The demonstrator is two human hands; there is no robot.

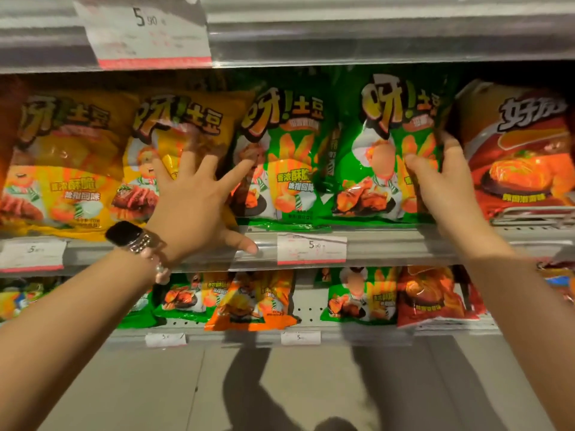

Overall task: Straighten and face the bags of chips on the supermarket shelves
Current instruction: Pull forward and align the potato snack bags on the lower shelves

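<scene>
On the middle shelf [199,253] stand two yellow chip bags [65,157] [174,129], two green chip bags [289,157] [385,150] and a red bag [516,157], all upright and facing me. My left hand [196,197], with a watch on the wrist, is spread flat with fingers apart; it lies over the right yellow bag and its index fingertip touches the left green bag. My right hand [441,178] grips the right edge of the right green bag, thumb on the front and fingers behind, next to the red bag.
Price tags [311,248] line the shelf rail, and a large tag [149,32] hangs from the shelf above. The lower shelf [298,306] holds green, orange [249,300] and red [435,293] bags, some tilted. Grey floor lies below.
</scene>
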